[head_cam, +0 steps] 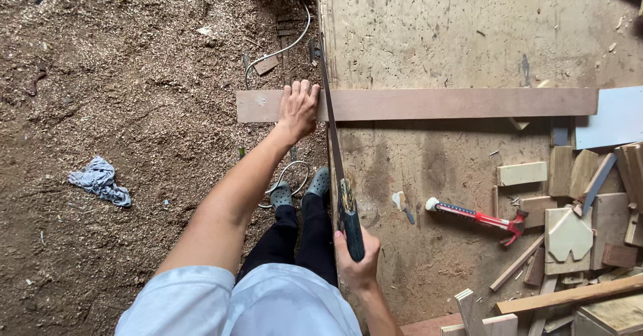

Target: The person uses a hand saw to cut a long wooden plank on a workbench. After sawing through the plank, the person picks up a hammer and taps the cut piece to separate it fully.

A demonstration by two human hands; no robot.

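Observation:
A long reddish-brown wooden board (455, 103) lies across a plywood workbench (469, 28), its left end hanging past the bench edge. My left hand (298, 107) presses flat on that overhanging end. My right hand (356, 254) grips the dark handle of a hand saw (333, 142). The saw blade runs away from me along the bench edge and crosses the board just right of my left hand.
A red-handled claw hammer (479, 218) lies on the bench to the right. Several wood offcuts (569, 202) are piled at the right edge. The floor (134, 108) is covered in sawdust, with a grey rag (100, 181) and a cable (284, 48). My feet (301, 189) stand beside the bench.

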